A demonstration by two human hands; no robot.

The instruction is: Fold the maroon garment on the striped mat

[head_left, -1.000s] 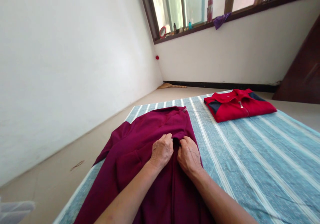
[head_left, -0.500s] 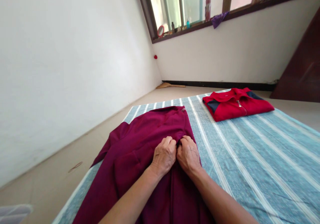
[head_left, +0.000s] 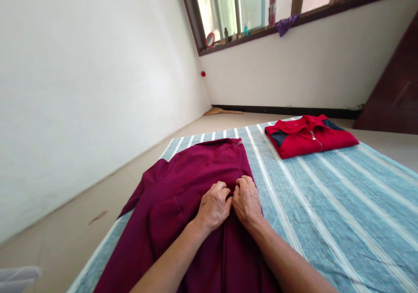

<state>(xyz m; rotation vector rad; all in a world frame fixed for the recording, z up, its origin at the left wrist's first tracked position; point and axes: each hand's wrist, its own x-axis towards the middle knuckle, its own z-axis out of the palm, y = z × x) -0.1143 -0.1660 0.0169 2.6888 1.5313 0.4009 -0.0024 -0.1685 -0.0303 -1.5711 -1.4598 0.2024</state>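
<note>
A maroon garment point(head_left: 183, 184) lies spread on a blue striped cloth point(head_left: 326, 206) on the floor. My left hand point(head_left: 213, 206) and my right hand point(head_left: 247, 201) rest side by side on its middle, knuckles up. The fingers of both curl into a fold of the maroon fabric between them. The fingertips are tucked under and hidden.
A folded red and navy zip jacket point(head_left: 310, 135) lies at the cloth's far right. A white wall runs along the left. A window sill point(head_left: 261, 31) holds bottles, a small mirror and a purple cloth. A dark wooden panel point(head_left: 395, 88) leans at the right. A broom point(head_left: 222, 111) lies in the corner.
My two hands have drawn closer together on the maroon fabric and now touch. The garment and the red jacket have stayed where they were.
</note>
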